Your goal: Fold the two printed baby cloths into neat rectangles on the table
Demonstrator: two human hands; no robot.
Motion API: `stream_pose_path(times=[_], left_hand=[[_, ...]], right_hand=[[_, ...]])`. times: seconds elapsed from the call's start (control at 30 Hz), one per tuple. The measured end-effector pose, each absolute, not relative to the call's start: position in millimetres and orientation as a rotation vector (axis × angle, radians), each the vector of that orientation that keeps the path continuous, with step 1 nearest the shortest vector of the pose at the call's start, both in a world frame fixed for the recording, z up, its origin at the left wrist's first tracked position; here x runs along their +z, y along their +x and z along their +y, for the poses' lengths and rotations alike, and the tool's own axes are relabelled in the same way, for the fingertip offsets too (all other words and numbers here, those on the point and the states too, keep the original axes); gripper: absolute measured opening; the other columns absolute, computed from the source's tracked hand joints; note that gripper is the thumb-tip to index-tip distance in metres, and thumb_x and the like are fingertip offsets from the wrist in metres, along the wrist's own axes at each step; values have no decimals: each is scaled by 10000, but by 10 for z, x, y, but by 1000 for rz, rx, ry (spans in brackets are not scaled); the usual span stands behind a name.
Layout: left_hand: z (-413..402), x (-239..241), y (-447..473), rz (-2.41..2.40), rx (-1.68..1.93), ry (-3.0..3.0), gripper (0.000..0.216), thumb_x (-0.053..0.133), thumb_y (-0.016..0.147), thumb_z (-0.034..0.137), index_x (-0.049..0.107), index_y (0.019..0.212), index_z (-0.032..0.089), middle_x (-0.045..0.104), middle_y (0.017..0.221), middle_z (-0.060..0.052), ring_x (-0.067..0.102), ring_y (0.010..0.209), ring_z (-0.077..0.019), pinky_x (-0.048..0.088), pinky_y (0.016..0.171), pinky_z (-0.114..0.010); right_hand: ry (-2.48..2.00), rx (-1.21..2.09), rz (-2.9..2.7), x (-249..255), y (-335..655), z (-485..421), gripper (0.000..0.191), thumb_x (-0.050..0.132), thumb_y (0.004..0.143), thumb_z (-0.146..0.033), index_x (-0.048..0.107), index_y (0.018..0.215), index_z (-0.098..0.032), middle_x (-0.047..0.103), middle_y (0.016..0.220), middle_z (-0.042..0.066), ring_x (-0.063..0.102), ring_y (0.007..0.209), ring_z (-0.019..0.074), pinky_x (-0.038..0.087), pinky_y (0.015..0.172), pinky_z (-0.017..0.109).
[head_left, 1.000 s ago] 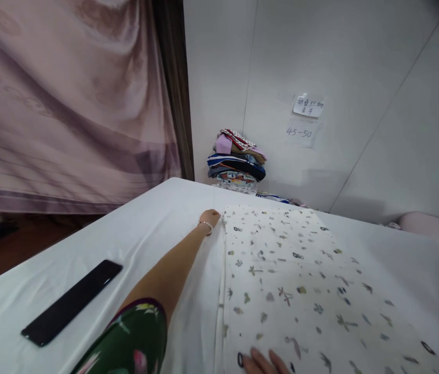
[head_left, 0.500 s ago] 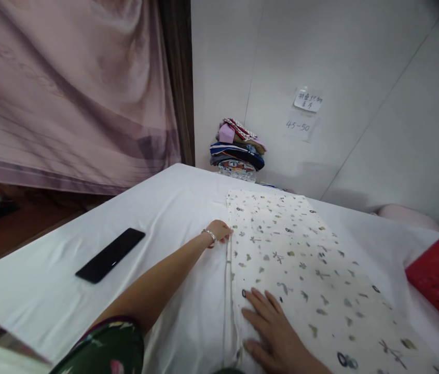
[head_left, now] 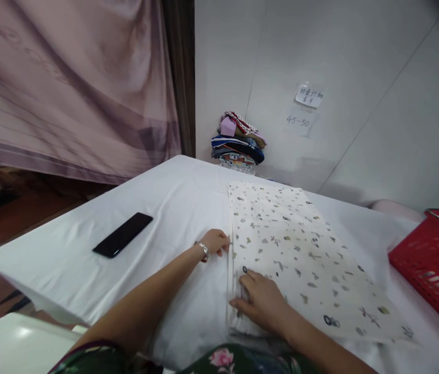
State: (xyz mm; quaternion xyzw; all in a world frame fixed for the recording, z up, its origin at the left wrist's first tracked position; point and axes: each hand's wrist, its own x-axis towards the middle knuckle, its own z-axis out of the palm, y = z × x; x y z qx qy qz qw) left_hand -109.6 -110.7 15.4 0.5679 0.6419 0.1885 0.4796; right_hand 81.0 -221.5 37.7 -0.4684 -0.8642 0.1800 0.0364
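While the left hand (head_left: 215, 242) (grip unclear) borders patterned cloth (head_left: 301, 244), the right hand (head_left: 260, 298) lies half-spread atop.

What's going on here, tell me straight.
A person has both hands at a printed white cloth laid out on a white-covered table. The left hand is at the cloth's left edge; the right hand is on its near part. A flat black object, perhaps a phone, lies to the left, and a red basket is at the right.
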Motion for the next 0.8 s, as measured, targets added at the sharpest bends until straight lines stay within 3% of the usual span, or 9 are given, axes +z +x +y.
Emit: stream_pose_path(times=[0.2,0.27,0.4,0.47,0.63,0.8], left_hand=[[-1639,94,-1167,1481,426,1466,150,505,726,301,544,741,157,671,672,4,491,371,-58,363,422,-181],[-1820,113,-1160,1470,386,1500,168,507,720,317,563,745,161,667,673,8,504,402,-68,369,441,-188],[-2119,160,-1099,1523,410,1638,184,532,710,357,608,744,193,658,678,21,571,579,-112,395,539,-203],[-2232,173,-1063,1547,450,1682,180,542,709,371,615,738,210,656,692,26,579,644,-123,400,583,-209],[-2467,180,-1019,1590,502,1683,151,534,723,350,611,750,224,648,686,35,570,638,-118,392,603,-210],[-2655,172,-995,1600,509,1751,125,539,723,326,622,729,232,639,707,37,563,657,-111,386,621,-207]], right_hand=[[-1177,687,-2709,387,934,-2304,580,645,667,-537,515,1116,-193,532,1078,85,483,976,234,382,834,323],[-1096,715,-2712,372,1007,-2334,526,648,693,-477,517,1120,-201,523,1112,75,465,1010,224,369,869,320],[-1097,707,-2652,342,1075,-2374,160,536,814,-256,580,955,-196,554,1009,42,483,951,170,377,849,276],[-1098,685,-2646,348,1078,-2391,160,528,823,-267,588,949,-189,556,988,43,486,931,164,383,836,271],[-1041,673,-2662,367,1088,-2464,403,599,757,-453,568,1064,-193,540,1052,58,470,976,196,376,860,310],[-1054,596,-2643,271,1102,-2540,226,547,808,-328,588,986,-195,539,1063,66,458,1005,213,361,881,351]])
